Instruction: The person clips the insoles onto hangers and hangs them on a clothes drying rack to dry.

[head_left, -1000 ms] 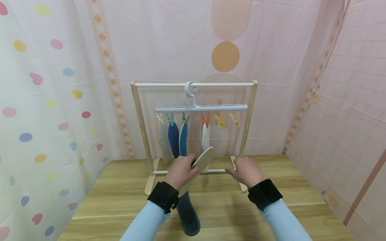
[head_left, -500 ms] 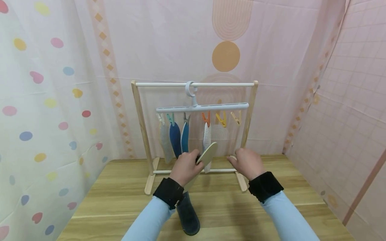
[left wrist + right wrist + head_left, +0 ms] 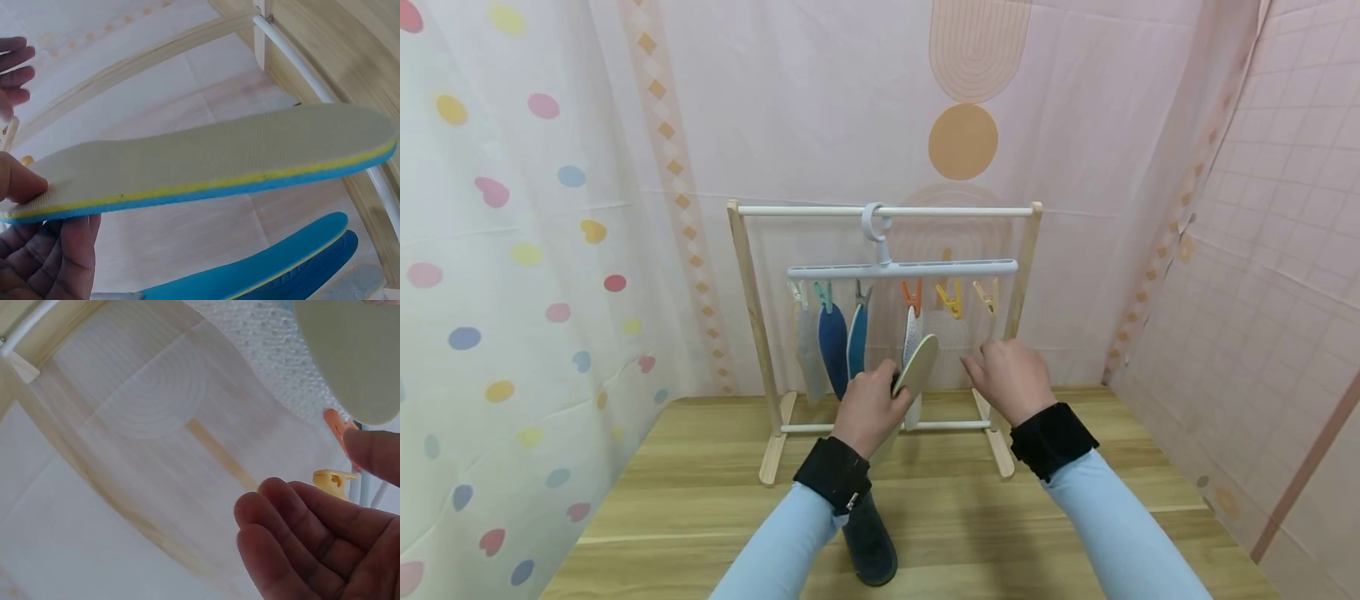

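My left hand (image 3: 871,410) pinches an insole (image 3: 917,362) between thumb and fingers. In the left wrist view this insole (image 3: 212,159) has a beige face over yellow and blue layers. My right hand (image 3: 1015,379) is raised below a yellow clothespin (image 3: 951,298) and a cream clothespin (image 3: 987,296), holding nothing. Its fingers are loosely bent in the right wrist view. An orange clothespin (image 3: 912,298) grips a white textured insole (image 3: 911,323), partly hidden behind the held one. All these clothespins hang from a pale blue hanger (image 3: 940,267).
A wooden rack (image 3: 748,308) with white rods carries the hanger. On its left side hang a dark blue insole (image 3: 832,342), a lighter blue insole (image 3: 857,337) and a pale insole (image 3: 808,362), each in a clothespin. A dark insole (image 3: 871,542) lies on the wooden table (image 3: 662,500).
Both hands have risen toward the hanger. My left hand has moved right and up with the insole, which now stands more upright. The right hand has lifted toward the yellow and cream clothespins.
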Demonstrator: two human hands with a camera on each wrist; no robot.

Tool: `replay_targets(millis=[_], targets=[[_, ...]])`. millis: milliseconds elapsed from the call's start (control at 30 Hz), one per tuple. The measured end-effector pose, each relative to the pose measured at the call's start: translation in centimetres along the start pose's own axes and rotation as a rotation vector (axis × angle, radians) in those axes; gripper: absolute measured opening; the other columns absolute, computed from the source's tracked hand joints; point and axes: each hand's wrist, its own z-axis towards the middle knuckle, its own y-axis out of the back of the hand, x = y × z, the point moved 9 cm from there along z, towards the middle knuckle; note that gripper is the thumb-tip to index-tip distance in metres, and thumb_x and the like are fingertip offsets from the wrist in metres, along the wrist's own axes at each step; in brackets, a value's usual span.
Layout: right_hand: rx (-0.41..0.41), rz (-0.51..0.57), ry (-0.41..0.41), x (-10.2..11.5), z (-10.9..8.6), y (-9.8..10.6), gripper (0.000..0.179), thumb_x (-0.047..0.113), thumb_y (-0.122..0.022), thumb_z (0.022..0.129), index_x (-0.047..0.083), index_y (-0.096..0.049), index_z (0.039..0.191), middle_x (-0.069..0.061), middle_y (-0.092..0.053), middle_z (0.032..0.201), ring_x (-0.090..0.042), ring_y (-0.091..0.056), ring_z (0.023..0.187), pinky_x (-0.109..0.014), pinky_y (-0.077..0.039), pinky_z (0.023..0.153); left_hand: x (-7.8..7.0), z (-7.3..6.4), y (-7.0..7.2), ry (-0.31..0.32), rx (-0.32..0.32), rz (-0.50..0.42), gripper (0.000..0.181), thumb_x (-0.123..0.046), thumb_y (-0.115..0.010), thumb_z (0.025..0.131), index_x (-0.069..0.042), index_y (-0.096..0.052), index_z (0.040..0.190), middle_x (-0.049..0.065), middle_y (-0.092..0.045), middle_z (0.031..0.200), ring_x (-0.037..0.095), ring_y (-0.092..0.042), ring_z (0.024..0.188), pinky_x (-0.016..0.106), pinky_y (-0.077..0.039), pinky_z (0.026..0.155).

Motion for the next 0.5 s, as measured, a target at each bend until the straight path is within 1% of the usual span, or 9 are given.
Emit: replay_targets(millis=[100, 167, 333, 500], targets=[[-0.027, 0.004, -0.008, 0.2, 0.5, 0.4, 0.045, 0.025, -0.067, 0.096, 0.007, -0.054, 0.056, -0.002, -0.045, 0.050, -0.017, -0.049, 0.045, -0.034, -0.042, 0.041, -0.1, 0.2, 0.0, 0.010, -0.030, 0.000, 0.011, -0.007, -0.069, 0.087, -0.004, -0.059, 0.088, 0.014, -0.069, 0.081, 0.022, -0.067, 0.066, 0.032, -0.052, 0.053], [-0.051, 0.001, -0.014, 0.2, 0.9, 0.7, 0.045, 0.026, -0.065, 0.096, 0.007, -0.054, 0.057, -0.003, -0.046, 0.051, -0.018, -0.049, 0.045, -0.035, -0.042, 0.041, -0.2, 0.3, 0.0, 0.016, -0.046, -0.001, 0.011, -0.008, -0.069, 0.087, -0.004, -0.058, 0.088, 0.014, -0.069, 0.081, 0.023, -0.068, 0.067, 0.033, -0.053, 0.054], [-0.111, -0.002, -0.024, 0.3, 1.9, 1.3, 0.051, 0.027, -0.063, 0.098, 0.010, -0.046, 0.053, -0.003, -0.042, 0.049, -0.018, -0.046, 0.042, -0.033, -0.038, 0.038, -0.2, 0.7, -0.2, 0.026, -0.082, -0.003, 0.011, -0.008, -0.068, 0.087, -0.005, -0.057, 0.087, 0.013, -0.067, 0.078, 0.024, -0.067, 0.065, 0.033, -0.052, 0.053], [-0.156, -0.018, -0.019, 0.6, 3.1, 1.8, 0.056, 0.029, -0.062, 0.098, 0.013, -0.039, 0.049, -0.002, -0.038, 0.048, -0.019, -0.044, 0.041, -0.034, -0.037, 0.039, 0.1, 1.1, -0.7, 0.047, -0.103, -0.016, 0.011, -0.007, -0.067, 0.088, -0.003, -0.057, 0.087, 0.014, -0.068, 0.078, 0.025, -0.068, 0.065, 0.033, -0.052, 0.052]])
